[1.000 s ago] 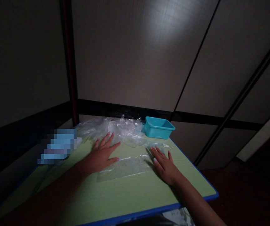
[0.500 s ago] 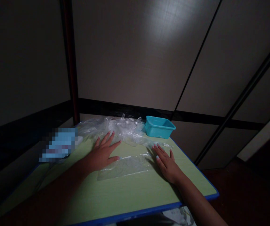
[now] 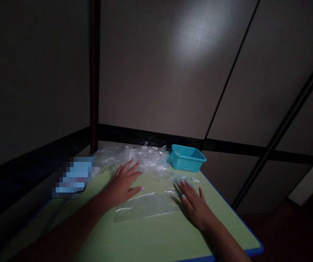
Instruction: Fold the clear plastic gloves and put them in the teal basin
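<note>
A clear plastic bag [image 3: 148, 206] lies flat on the pale green table [image 3: 134, 238] between my hands. My left hand [image 3: 125, 185] is open, fingers spread, over the bag's upper left side; whether it touches the plastic I cannot tell. At the bag's right end is my right hand [image 3: 194, 203], also open with fingers stretched forward. Beyond both hands a crumpled heap of clear plastic bags [image 3: 145, 158] spreads along the back of the table, and a thin strip of it reaches toward my right fingertips.
A turquoise plastic basket [image 3: 187, 163] stands at the back right by the table's blue edge. On the left is a blurred-out bluish object [image 3: 76, 176] with a cable trailing forward. Cupboard panels [image 3: 156, 72] rise right behind the table.
The view has tilted up a little, so everything sits lower in the picture. Both hands stay open over nearly the same places; the bag has not visibly moved.
</note>
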{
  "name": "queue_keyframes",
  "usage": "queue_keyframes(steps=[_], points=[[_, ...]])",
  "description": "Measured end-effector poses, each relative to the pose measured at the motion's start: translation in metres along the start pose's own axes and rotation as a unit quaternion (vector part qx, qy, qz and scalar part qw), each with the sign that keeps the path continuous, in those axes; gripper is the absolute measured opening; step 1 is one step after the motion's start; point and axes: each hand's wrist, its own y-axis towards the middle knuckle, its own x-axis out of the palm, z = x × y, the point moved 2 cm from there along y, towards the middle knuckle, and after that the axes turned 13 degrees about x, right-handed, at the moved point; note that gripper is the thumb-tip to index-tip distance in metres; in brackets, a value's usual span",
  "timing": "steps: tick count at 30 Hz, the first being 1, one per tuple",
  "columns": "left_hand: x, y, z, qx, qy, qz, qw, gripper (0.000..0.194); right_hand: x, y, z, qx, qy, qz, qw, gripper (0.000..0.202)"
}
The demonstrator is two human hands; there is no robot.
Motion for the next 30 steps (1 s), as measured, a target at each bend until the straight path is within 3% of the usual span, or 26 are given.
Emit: queue_keyframes(steps=[3, 8, 16, 28, 29, 30], points=[[-0.012, 0.006, 0.002, -0.001, -0.016, 0.090, 0.996, 0.011, 0.000, 0.000, 0.000, 0.000, -0.002, -0.004, 1.000, 0.047], [-0.019, 0.008, -0.001, -0.021, -0.029, 0.147, 0.989, 0.013, 0.001, 0.000, 0.001, -0.003, -0.003, -0.003, 1.000, 0.048], [-0.013, 0.005, 0.003, 0.023, -0.010, 0.129, 0.991, 0.020, 0.000, 0.000, 0.000, 0.008, -0.002, -0.021, 1.000, 0.050], [-0.005, 0.003, -0.001, 0.014, -0.039, 0.083, 0.996, 0.010, 0.000, -0.001, -0.002, 0.015, -0.009, -0.022, 1.000, 0.049], [-0.003, 0.002, -0.001, 0.011, -0.044, 0.068, 0.997, 0.013, 0.000, -0.001, -0.003, 0.015, -0.010, -0.021, 1.000, 0.050], [-0.001, 0.001, -0.001, 0.009, -0.052, 0.048, 0.997, 0.027, -0.001, -0.001, -0.003, 0.014, -0.011, -0.019, 1.000, 0.050]])
